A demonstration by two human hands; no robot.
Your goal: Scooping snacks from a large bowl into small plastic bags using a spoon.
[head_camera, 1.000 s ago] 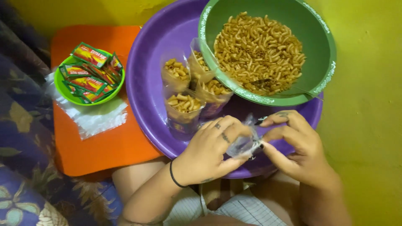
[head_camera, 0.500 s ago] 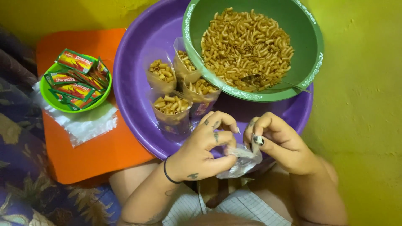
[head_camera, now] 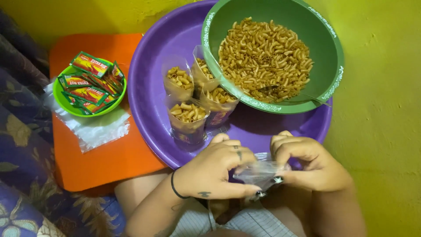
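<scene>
Four filled bags (head_camera: pixel 187 115) of fried macaroni standing upright on purple tray (head_camera: pixel 153 109) beside green bowl (head_camera: pixel 329 66), still holding much macaroni (head_camera: pixel 265 59). Left hand (head_camera: pixel 217 169) and right hand (head_camera: pixel 309 164) both pinching one empty clear bag (head_camera: pixel 258 172) over lap, working it open; filling not yet begun.

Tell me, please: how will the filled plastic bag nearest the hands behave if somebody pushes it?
The filled bag stands upright with an open top, so a push probably tips it and spills macaroni. Its thin clear film looks floppy, likely crumpling. It leans near other bags, which may steady it.
</scene>
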